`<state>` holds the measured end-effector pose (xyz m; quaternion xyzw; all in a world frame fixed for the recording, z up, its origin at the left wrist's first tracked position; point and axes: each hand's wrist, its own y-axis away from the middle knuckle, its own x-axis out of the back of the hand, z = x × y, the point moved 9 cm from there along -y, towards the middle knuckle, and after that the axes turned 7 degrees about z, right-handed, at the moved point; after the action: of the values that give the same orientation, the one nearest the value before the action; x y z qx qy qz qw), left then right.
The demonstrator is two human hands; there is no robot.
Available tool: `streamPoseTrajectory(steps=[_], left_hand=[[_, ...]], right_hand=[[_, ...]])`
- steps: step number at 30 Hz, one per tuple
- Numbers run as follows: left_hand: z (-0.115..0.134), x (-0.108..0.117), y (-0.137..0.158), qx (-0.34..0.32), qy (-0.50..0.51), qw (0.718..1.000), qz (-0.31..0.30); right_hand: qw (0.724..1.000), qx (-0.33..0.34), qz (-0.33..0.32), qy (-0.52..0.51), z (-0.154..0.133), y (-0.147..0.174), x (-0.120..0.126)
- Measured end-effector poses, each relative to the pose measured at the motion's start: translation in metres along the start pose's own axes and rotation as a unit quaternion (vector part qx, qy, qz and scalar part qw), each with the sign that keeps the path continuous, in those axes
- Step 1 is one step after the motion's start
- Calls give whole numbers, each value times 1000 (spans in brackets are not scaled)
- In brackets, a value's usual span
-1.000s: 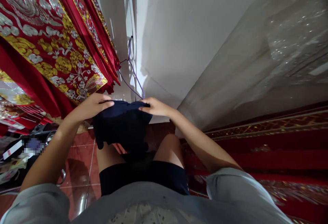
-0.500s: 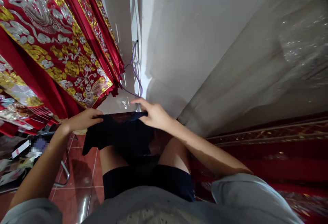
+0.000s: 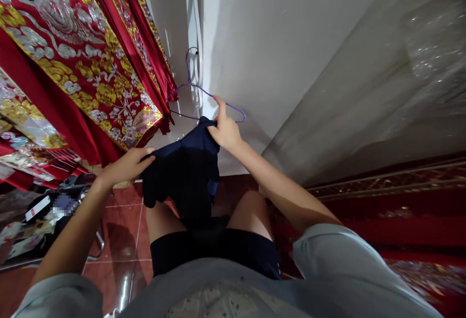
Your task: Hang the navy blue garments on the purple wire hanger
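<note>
Suspending the dark garment (image 3: pixel 185 175) above the thighs (image 3: pixel 247 213); pinching its left top corner in the left hand (image 3: pixel 131 165), right top corner in the right hand (image 3: pixel 226 131); probably handling light, soft, limp, requiring two-corner support; hanging near the lower edge of the purple hanger (image 3: pixel 190 83).

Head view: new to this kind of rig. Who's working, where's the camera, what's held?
There's no machine: a person works bare-handed, wearing one camera on the head that looks forward and down. Left hand and right hand grip a dark navy garment by its upper edge, above the thighs. The right index finger overlaps a purple hanger; contact is hard to confirm. Red embroidered cloth hangs at picture left, above red floor tiles. Small items lie at lower left, mostly too unclear to name.
</note>
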<state>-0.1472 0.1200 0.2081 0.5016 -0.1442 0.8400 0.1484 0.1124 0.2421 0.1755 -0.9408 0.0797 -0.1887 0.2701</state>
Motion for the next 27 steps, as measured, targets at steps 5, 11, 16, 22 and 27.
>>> streamPoseTrajectory(steps=[5, 11, 16, 22, 27], left_hand=[[-3, -16, -7, -13, -34, 999, -33], [-37, -27, -13, 48, -121, 990, -50], [-63, -21, -25, 129, -220, 967, -8], [-55, 7, -50, 178, -266, 937, 141], [-47, 26, -87, 131, -122, 955, 238]], right_hand=[[975, -34, -75, 206, 9, 1, -6], [920, -47, -147, 361, 5, 10, -4], [923, -27, -99, 371, -3, 21, 29], [938, -8, -56, 343, -10, 16, 69], [964, 8, -60, 259, -13, 14, 73]])
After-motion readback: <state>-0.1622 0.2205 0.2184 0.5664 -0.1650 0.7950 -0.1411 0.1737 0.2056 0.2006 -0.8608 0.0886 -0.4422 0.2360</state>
